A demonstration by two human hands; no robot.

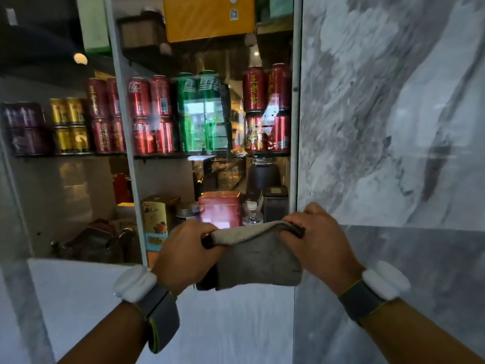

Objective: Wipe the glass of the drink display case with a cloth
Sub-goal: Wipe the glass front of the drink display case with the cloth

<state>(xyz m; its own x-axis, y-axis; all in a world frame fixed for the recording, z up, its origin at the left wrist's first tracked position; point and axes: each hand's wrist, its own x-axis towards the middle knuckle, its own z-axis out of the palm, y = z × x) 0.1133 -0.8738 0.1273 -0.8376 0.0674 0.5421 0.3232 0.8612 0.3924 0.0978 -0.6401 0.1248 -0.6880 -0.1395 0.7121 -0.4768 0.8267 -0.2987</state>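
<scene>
Two hands: left hand (183, 254) and right hand (319, 240) both clench the same grey cloth (258, 258), each pinching one end of its upper folded edge.
Left grip: fingers curled tight over the cloth's top left corner, where a dark trim shows between the knuckles.
Right grip: fingers clamped over the top right corner, thumb tucked under the fold.
Cloth shape: doubled over along the top, hanging as a flat rectangle between and below the two hands; a darker layer peeks out at its lower left.
Why held so: stretching it between both grips looks like folding or squaring it into a pad, which would give a flat wiping face; that is my reading, not something shown.
Cloth versus glass: it sits near the viewer in front of the lower right of the glass door (210, 114), by the pale frame strip (296, 127); whether it touches the pane I cannot tell.
Glass state: smears and strong reflections cover the pane, so wiping seems hardly begun.
Behind the glass: red cans (149, 114), green cans (202, 109) and more red cans (266, 106) stand stacked on a shelf; boxes and a small bottle (252, 212) sit lower down.
Far left: gold cans (69, 124) and purple cans (25, 127) behind a second pane.
Right side: grey marble wall (393, 114), no glass there.
Wrists: both carry a white band device (133, 283).
</scene>
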